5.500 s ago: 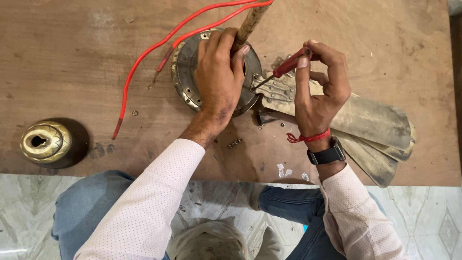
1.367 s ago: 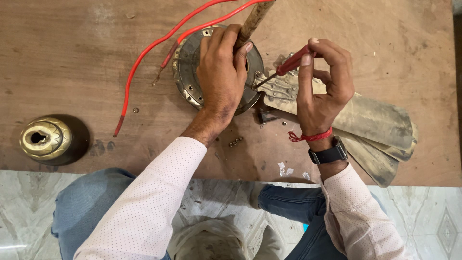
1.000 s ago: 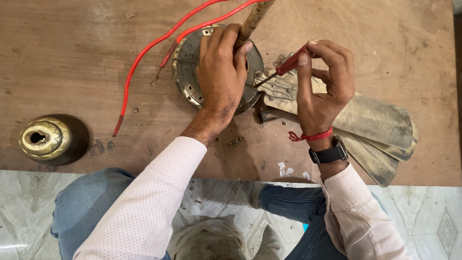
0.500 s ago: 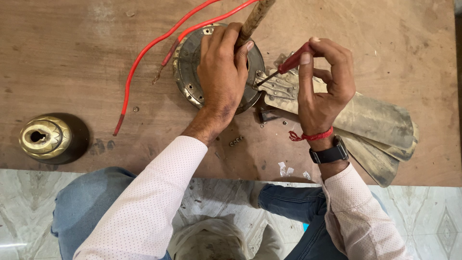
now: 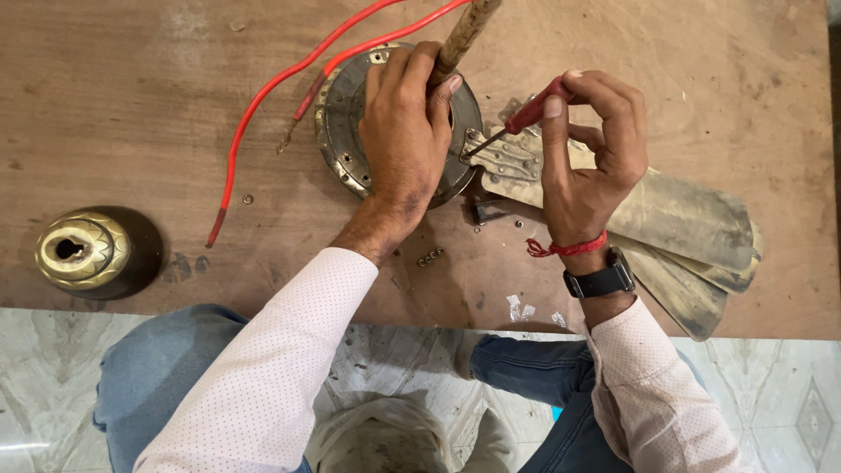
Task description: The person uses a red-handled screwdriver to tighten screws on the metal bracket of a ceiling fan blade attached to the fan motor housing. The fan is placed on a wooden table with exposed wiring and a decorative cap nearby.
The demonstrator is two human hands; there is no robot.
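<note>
My left hand [image 5: 403,131] lies flat on top of a round metal fan motor housing [image 5: 337,131] and grips it around the base of its rusty downrod [image 5: 464,31]. My right hand [image 5: 587,149] pinches a red-handled screwdriver [image 5: 526,114] between thumb and fingers. Its tip rests on the perforated metal bracket [image 5: 508,162] of a dusty fan blade [image 5: 683,223] where the bracket meets the housing rim. Two red wires [image 5: 263,96] run from the housing across the wooden board [image 5: 131,105].
A brass-coloured fan canopy cup [image 5: 83,250] stands at the left. Small loose screws [image 5: 429,257] and bits of debris lie near the board's front edge. More stacked blades [image 5: 701,298] extend to the right. Below the board are my knees and a marble floor [image 5: 788,403].
My right hand's fingers have shifted slightly around the screwdriver handle, with its tip staying on the bracket. My left hand has stayed on the housing.
</note>
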